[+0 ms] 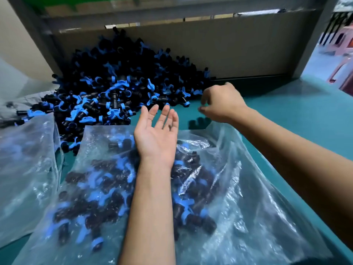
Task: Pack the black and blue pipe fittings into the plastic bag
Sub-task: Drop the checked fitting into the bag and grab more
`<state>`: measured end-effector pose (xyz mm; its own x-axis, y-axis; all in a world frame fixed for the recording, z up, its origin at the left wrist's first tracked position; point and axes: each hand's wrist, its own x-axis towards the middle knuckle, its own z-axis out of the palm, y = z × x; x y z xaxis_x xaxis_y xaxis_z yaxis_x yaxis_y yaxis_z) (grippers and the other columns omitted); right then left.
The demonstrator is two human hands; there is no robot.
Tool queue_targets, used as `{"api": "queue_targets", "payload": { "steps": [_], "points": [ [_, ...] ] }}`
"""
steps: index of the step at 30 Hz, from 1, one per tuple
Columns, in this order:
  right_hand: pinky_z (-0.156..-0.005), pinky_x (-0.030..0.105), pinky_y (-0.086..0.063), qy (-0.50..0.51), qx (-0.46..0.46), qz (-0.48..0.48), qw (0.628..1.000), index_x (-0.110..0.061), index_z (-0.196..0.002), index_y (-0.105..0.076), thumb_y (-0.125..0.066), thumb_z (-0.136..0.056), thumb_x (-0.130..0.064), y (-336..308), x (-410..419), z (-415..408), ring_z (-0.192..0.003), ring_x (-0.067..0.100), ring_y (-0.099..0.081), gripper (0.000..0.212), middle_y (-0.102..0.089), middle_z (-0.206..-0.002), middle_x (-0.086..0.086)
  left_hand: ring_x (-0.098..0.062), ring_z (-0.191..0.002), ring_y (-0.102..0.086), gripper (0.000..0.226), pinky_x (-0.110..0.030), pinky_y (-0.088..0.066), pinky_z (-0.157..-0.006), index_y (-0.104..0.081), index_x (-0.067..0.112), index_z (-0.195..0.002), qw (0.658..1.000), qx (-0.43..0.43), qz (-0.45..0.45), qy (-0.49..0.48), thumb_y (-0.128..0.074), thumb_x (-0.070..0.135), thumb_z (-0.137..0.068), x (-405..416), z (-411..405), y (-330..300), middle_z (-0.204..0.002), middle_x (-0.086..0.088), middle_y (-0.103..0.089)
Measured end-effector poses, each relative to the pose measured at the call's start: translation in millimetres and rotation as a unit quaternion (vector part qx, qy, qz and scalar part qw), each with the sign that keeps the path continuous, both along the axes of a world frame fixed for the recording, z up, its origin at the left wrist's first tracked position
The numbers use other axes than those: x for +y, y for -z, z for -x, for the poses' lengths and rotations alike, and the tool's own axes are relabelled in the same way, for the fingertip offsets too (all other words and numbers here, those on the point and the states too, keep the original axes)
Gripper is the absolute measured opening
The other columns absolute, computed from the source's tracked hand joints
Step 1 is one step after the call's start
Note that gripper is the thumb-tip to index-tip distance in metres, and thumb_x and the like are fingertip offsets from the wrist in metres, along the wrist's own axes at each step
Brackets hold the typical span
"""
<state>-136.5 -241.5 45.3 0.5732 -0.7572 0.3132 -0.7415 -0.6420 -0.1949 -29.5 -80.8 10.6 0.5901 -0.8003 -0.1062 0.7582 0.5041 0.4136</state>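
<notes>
Left hand [156, 134] lies palm-up, fingers relaxed and holding nothing, over the part-filled plastic bag [238, 188], apparently ready to receive, while right hand [219, 104], fingers loosely curled and holding nothing visible, hovers beside the far-left fittings pile [118, 83].

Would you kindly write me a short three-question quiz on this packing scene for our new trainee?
1. True or false: the left hand holds a fitting.
2. Where does the loose pile lie from the middle bag?
A) beyond it, against the cardboard wall
B) inside it
C) on the floor
3. Fill in: the table top is ____ in colour.

Key
1. False: its palm faces up with straight fingers and nothing in it.
2. A
3. Teal. The right hand hovers over it with curled fingers, and whether it holds anything cannot be told.
</notes>
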Motion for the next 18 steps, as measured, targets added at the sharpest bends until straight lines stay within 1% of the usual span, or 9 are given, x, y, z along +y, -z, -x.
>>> {"api": "queue_targets", "payload": {
  "steps": [1, 2, 4, 6, 9, 11, 14, 16, 18],
  "points": [
    [-0.096, 0.041, -0.050, -0.010, 0.098, 0.017, 0.995, -0.021, -0.106, -0.071, -0.067, -0.084, -0.041, 1, -5, -16, -0.112, 0.033, -0.057, 0.030, -0.071, -0.105, 0.008, -0.032, -0.105, -0.067, 0.037, -0.039, -0.057, -0.095, -0.061, 0.004, -0.119, 1.000, 0.017, 0.018, 0.005, -0.060, 0.037, -0.101, 2, -2, 1, -0.120, -0.023, -0.064],
    [-0.100, 0.042, -0.048, -0.026, 0.159, 0.016, 0.987, -0.020, -0.114, -0.068, -0.067, -0.086, -0.042, 3, -10, -29, -0.118, 0.033, -0.054, 0.036, -0.069, -0.114, 0.010, -0.033, -0.108, -0.066, 0.040, -0.040, -0.057, -0.097, -0.062, 0.004, -0.121, 0.999, 0.027, 0.032, 0.012, -0.061, 0.038, -0.100, 3, -1, 3, -0.122, -0.024, -0.064],
    [-0.108, 0.040, -0.039, -0.059, 0.212, 0.000, 0.976, -0.020, -0.131, -0.059, -0.060, -0.093, -0.037, 13, -21, -55, -0.126, 0.033, -0.050, 0.042, -0.062, -0.128, 0.016, -0.035, -0.113, -0.064, 0.043, -0.040, -0.055, -0.098, -0.063, 0.006, -0.123, 0.998, 0.027, 0.046, 0.022, -0.062, 0.041, -0.097, 4, -3, 6, -0.123, -0.022, -0.065],
    [-0.112, 0.042, -0.032, -0.054, 0.231, -0.029, 0.971, -0.024, -0.146, -0.044, -0.052, -0.097, -0.033, 26, -30, -77, -0.133, 0.037, -0.039, 0.050, -0.048, -0.140, 0.020, -0.034, -0.115, -0.063, 0.044, -0.040, -0.054, -0.098, -0.064, 0.008, -0.123, 0.998, 0.021, 0.051, 0.027, -0.062, 0.043, -0.097, 3, -4, 8, -0.123, -0.020, -0.065],
    [-0.116, 0.055, -0.029, -0.001, 0.203, -0.118, 0.972, -0.030, -0.153, -0.030, -0.051, -0.097, -0.032, 41, -40, -95, -0.143, 0.039, -0.022, 0.060, -0.029, -0.151, 0.016, -0.034, -0.116, -0.062, 0.043, -0.040, -0.054, -0.097, -0.065, 0.009, -0.123, 0.998, 0.019, 0.057, 0.031, -0.062, 0.043, -0.097, 2, -5, 10, -0.122, -0.019, -0.066],
    [-0.115, 0.058, -0.026, 0.008, 0.181, -0.138, 0.974, -0.027, -0.150, -0.036, -0.052, -0.097, -0.031, 46, -43, -99, -0.145, 0.038, -0.020, 0.056, -0.028, -0.153, 0.013, -0.033, -0.116, -0.063, 0.042, -0.039, -0.054, -0.095, -0.065, 0.010, -0.121, 0.998, 0.016, 0.058, 0.032, -0.061, 0.043, -0.096, 1, -4, 11, -0.121, -0.018, -0.067],
    [-0.110, 0.056, -0.030, 0.003, 0.137, -0.110, 0.984, -0.021, -0.138, -0.053, -0.052, -0.097, -0.027, 53, -40, -99, -0.138, 0.035, -0.031, 0.041, -0.036, -0.146, 0.010, -0.033, -0.115, -0.063, 0.040, -0.039, -0.053, -0.095, -0.065, 0.010, -0.119, 0.998, 0.009, 0.052, 0.027, -0.060, 0.043, -0.097, 0, -4, 11, -0.121, -0.017, -0.066],
    [-0.105, 0.051, -0.038, 0.002, 0.110, -0.078, 0.991, -0.019, -0.133, -0.059, -0.054, -0.097, -0.024, 56, -34, -93, -0.132, 0.032, -0.039, 0.036, -0.043, -0.139, 0.009, -0.032, -0.115, -0.063, 0.039, -0.038, -0.053, -0.095, -0.065, 0.009, -0.119, 0.999, 0.000, 0.043, 0.023, -0.058, 0.041, -0.099, -1, -2, 10, -0.121, -0.017, -0.066],
    [-0.098, 0.043, -0.046, -0.015, 0.091, -0.064, 0.994, -0.012, -0.126, -0.065, -0.056, -0.096, -0.020, 54, -28, -85, -0.125, 0.033, -0.050, 0.032, -0.052, -0.130, 0.013, -0.032, -0.115, -0.063, 0.038, -0.038, -0.053, -0.096, -0.065, 0.009, -0.119, 0.999, -0.012, 0.030, 0.018, -0.055, 0.040, -0.101, -1, -1, 10, -0.122, -0.017, -0.065]
  ]
}}
